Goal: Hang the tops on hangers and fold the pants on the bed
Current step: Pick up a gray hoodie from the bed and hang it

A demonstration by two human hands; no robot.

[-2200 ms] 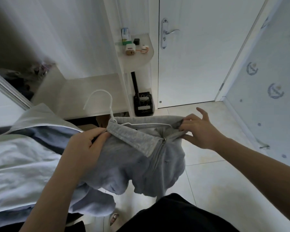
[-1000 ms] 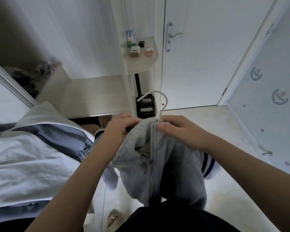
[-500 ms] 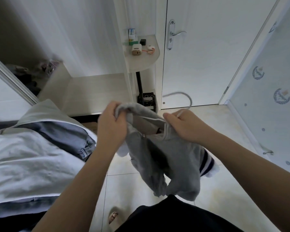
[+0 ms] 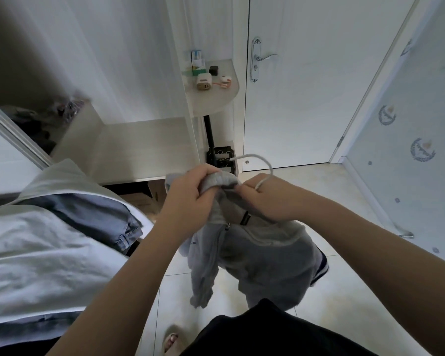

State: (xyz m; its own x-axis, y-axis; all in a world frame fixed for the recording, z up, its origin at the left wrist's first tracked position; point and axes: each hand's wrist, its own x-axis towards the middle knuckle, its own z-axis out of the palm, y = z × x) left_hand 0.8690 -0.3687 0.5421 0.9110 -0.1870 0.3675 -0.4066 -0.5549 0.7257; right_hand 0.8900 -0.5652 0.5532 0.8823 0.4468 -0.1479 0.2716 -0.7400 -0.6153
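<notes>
Just above mid-frame, over the tiled floor (image 4: 332,188), working a grey zip top (image 4: 262,255) onto a white hanger (image 4: 263,181). Gripping the bunched collar with the left hand (image 4: 188,194), fingers (image 4: 207,173) curled tight over the ribbed edge. Pinching the hanger's neck and the cloth beside it with the right hand (image 4: 267,201), likewise curled closed and touching the left one at the collar. Seeing only the hook, arcing toward twelve o'clock from the right knuckles. Not seeing the hanger's arms, buried in cloth, so not telling whether either shoulder is seated. Letting the body of the top droop toward six o'clock, zip partly open, striped cuff (image 4: 320,265) dangling near four o'clock.

Judging the step in hand as seating the shoulders. Probably best done by:
- steadying the hook with the right hand;
- sliding the left hand out along the collar toward nine o'clock and drawing the shoulder seam over the hanger's end;
- then mirroring that toward three o'clock.

Pulling on the ribbed collar rather than on the zip, and lifting enough for the hem to be clearing the floor. Leaving the blue jeans (image 4: 100,214) on the bed (image 4: 23,253) at nine o'clock for folding afterwards.
</notes>
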